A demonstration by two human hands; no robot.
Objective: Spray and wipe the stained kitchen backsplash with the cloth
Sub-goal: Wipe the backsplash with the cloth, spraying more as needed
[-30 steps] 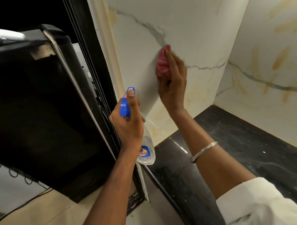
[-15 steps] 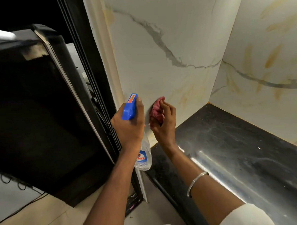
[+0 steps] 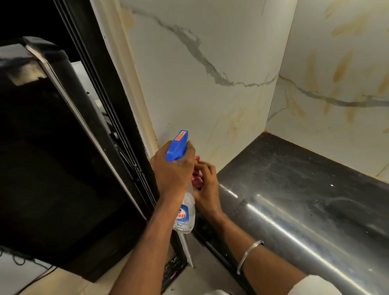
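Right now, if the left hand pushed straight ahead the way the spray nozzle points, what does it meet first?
Most likely the marble backsplash near its lower left corner: the left hand aims the spray bottle up and forward at it, nothing between. Depth is unclear.

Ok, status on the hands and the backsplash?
Left hand gripping spray bottle. Right hand bunching red cloth. Backsplash yellow-stained. Nothing blocking.

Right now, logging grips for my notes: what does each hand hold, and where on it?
Left hand grips the spray bottle at its neck; right hand bunches the red cloth.
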